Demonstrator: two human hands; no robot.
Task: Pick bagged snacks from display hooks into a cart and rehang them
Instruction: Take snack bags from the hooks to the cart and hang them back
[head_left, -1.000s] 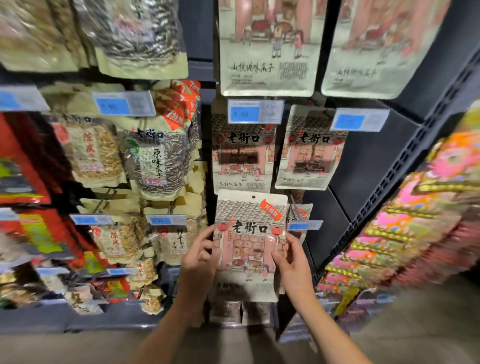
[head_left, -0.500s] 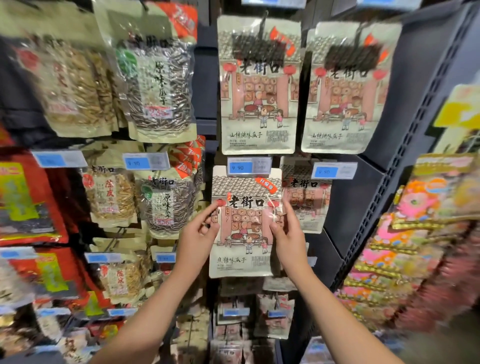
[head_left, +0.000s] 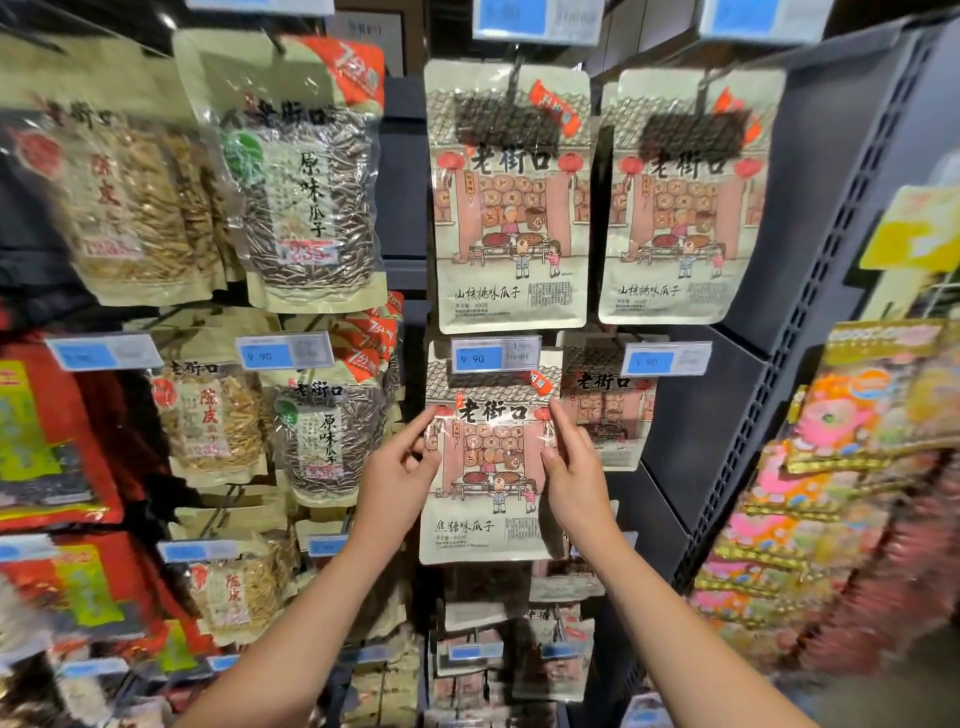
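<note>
A dark display rack (head_left: 727, 415) carries rows of hanging snack bags. Two large melon-seed bags (head_left: 511, 208) hang in the upper row. Directly below them, the cream melon-seed bag (head_left: 488, 499) is pinched at its side edges by the left hand (head_left: 397, 475) and the right hand (head_left: 574, 475), its top tucked behind a blue price tag (head_left: 496, 355).

Dark grey slotted shelving upright (head_left: 810, 291) stands right of display.
</note>
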